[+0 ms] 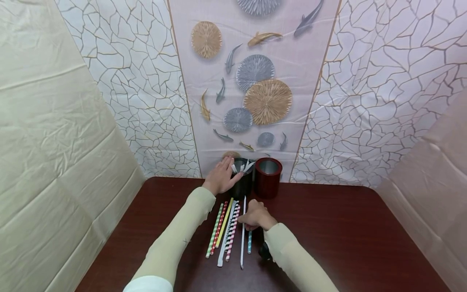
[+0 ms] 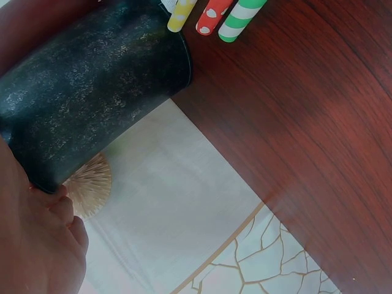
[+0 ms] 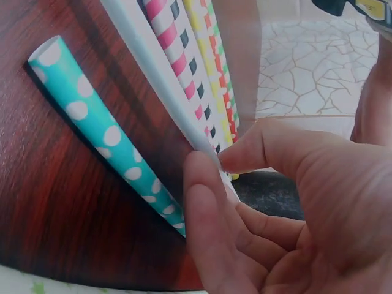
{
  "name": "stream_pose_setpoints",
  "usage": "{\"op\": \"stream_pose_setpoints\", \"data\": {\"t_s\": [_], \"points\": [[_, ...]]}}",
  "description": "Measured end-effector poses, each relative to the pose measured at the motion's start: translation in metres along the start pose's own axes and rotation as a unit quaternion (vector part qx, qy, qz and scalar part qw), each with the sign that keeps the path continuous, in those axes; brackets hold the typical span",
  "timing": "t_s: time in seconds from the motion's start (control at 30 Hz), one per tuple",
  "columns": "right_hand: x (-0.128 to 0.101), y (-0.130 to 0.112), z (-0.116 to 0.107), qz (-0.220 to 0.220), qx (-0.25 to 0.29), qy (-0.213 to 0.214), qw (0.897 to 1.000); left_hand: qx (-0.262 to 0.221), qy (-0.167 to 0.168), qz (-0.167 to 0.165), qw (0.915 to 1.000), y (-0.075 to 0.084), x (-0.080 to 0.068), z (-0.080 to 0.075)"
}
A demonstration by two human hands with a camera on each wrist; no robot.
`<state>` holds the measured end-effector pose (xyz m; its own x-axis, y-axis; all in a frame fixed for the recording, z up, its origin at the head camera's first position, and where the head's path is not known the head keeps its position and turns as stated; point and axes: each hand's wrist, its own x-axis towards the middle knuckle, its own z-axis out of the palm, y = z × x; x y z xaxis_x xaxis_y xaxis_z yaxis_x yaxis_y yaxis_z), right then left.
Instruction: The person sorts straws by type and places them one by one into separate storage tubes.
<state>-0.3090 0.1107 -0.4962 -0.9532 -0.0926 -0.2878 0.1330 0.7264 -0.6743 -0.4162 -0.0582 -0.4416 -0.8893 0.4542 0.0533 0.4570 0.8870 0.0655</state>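
At the back of the table my left hand [image 1: 220, 177] holds the rim of a black cup [image 1: 242, 187], which has white strips [image 1: 248, 166] sticking out of its mouth. The left wrist view shows curled fingers at the rim of that cup [image 2: 98, 86]. Thumb and forefinger of my right hand [image 1: 255, 215] pinch a thin white straw [image 1: 242, 247], seen closer as a white straw [image 3: 153, 67] in the right wrist view. Under and beside this hand lies a turquoise straw with white dots [image 3: 110, 131], partly hidden by the fingers.
Left of the white straw lie several paper straws side by side: green-striped [image 1: 213, 233], red-dotted [image 1: 219, 229], yellow [image 1: 225, 223] and pink-striped [image 1: 231, 239]. A dark red cup [image 1: 268, 184] stands right of the black one. Patterned cloth [image 1: 365, 101] hangs behind the table.
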Motion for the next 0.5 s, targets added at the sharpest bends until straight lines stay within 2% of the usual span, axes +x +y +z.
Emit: {"op": "stream_pose_setpoints", "data": {"t_s": [0.23,0.5], "points": [[-0.012,-0.001,-0.009,-0.024,-0.009,-0.001,1.0,0.004,-0.013,-0.008,0.9999,0.002,-0.001,-0.001],[-0.029,-0.006,-0.025,-0.055,-0.029,0.01,0.998,-0.008,0.004,0.001,1.0,0.001,-0.004,-0.001]]}}
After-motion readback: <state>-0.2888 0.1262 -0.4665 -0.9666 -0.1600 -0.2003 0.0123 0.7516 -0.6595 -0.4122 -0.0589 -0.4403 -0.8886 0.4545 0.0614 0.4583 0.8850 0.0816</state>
